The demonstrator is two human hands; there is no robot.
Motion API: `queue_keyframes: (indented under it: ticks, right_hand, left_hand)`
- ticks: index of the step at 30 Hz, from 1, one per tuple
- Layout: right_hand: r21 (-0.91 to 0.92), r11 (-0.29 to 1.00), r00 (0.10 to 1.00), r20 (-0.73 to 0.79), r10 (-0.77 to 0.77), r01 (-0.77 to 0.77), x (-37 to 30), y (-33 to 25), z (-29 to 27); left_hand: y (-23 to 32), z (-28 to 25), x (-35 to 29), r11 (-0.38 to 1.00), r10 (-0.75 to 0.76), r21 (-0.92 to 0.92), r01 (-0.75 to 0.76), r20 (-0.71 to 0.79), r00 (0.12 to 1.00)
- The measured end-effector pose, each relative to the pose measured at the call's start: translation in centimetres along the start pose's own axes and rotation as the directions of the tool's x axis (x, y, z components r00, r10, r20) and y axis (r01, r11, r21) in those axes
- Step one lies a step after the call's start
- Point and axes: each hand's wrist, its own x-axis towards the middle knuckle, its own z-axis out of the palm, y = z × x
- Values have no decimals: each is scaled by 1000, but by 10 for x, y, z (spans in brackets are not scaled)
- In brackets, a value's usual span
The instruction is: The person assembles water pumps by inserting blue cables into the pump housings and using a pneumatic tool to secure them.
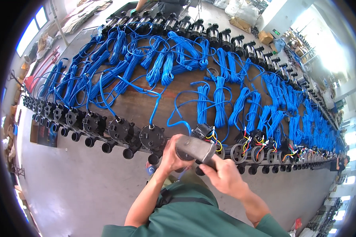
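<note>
A long brown workbench (134, 103) carries rows of black pump bodies with coiled blue cables (221, 103). My left hand (171, 155) and my right hand (224, 177) both grip one grey metal pump cylinder (194, 147) at the bench's near edge. A black cap with yellow, red and blue wires (209, 133) sits at its far end. A closed black pump head (152, 136) stands just left of my left hand. To the right, open pump ends (258, 145) show loose coloured wires.
A second row of black and silver pumps (221, 37) lines the far edge of the bench. Cardboard boxes (265, 37) and white sacks (241, 10) lie beyond it. Grey concrete floor (79, 185) spreads to the near left. A person stands at the far end (162, 4).
</note>
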Motion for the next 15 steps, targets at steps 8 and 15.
queue_keyframes:
  ticks: [8, 15]
  right_hand:
    - [49, 975, 971, 120, 209, -216, 8, 49, 22]
    - [-109, 969, 973, -88, 214, -223, -28, 50, 11]
  left_hand:
    - [21, -4, 7, 996, -81, -38, 80, -14, 997]
    - [21, 2, 7, 996, -84, 32, 85, -12, 996]
